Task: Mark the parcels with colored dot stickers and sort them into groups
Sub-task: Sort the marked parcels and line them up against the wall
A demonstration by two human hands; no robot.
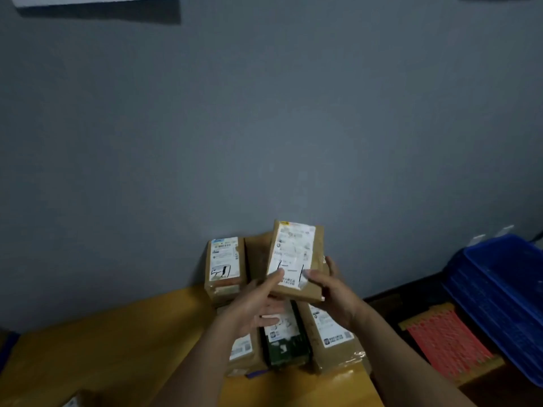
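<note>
My left hand (pixel 255 306) and right hand (pixel 333 292) both grip a flat brown cardboard parcel with white label (pixel 296 254), held above other brown parcels (pixel 224 268) on the yellow wooden table (pixel 102 348), partly hiding them; stacked blue plastic crates (pixel 499 286) stand at the right

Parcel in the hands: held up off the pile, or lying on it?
Held up: the left hand and right hand grip the parcel at its lower end, tilted above the other parcels, label toward the camera.
</note>
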